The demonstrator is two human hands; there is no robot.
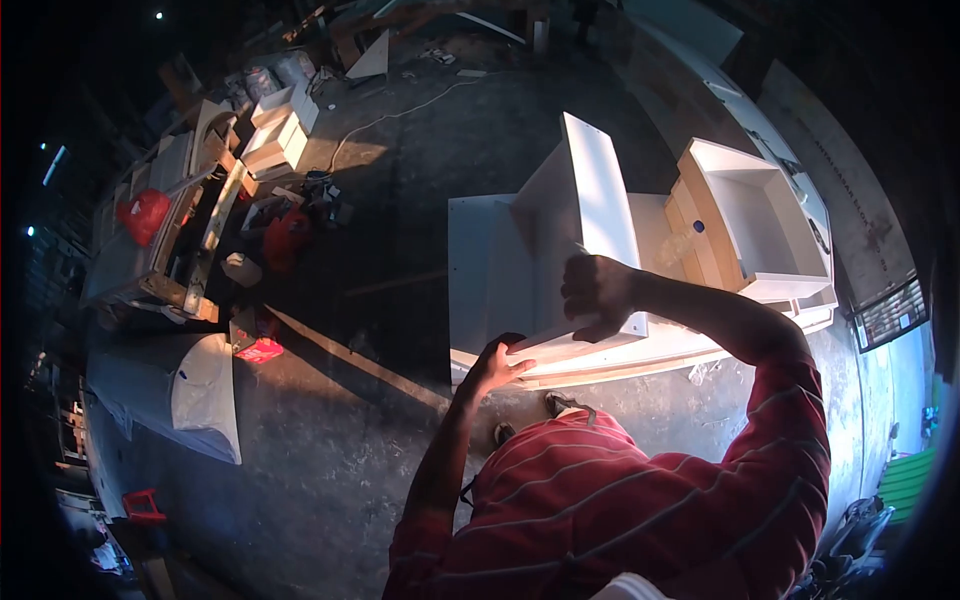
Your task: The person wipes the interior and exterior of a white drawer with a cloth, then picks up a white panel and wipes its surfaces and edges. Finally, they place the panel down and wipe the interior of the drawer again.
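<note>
A white panel assembly (pixel 603 190) stands upright on a long white unit with pale wood edges (pixel 560 378). My left hand (pixel 497 364) is at the near left end of a white board edge, its thumb and fingers spread around it. Above and to the right, my right hand (pixel 596 294) is closed with curled fingers near the foot of the upright panel; what it grips, if anything, is hidden. A white drawer-like box (pixel 765 215) with a wood side rests on the unit to the right of my right hand.
At the left is a wooden workbench (pixel 180 240) with a red bag (pixel 144 216). White boxes (pixel 277 140) stand behind it. A covered white object (pixel 205 395), a red stool (pixel 144 505) and a long wood strip (pixel 355 360) are on the floor. Large boards lean at the right.
</note>
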